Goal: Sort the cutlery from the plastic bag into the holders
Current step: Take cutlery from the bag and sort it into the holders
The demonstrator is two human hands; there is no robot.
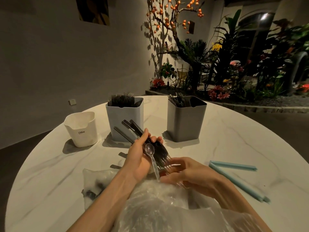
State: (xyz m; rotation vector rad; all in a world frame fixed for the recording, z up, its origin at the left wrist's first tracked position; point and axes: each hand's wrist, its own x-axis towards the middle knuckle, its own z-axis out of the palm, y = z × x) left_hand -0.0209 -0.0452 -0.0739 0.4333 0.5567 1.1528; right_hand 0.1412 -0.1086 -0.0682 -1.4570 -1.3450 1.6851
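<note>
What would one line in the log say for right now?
left hand: grips black forks | right hand: pinches clear spoon | plastic bag: under hands | white holder: looks empty

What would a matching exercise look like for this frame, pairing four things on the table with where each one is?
Things:
1. white holder
2. clear spoon
3. blue clip
4. dark forks

Places:
A. gripped in a bunch by the left hand
B. lying open on the table at the right
C. standing farthest left of the three holders
D. pinched by its handle in the right hand, bowl over the forks

Pairs: 1-C, 2-D, 3-B, 4-A
</note>
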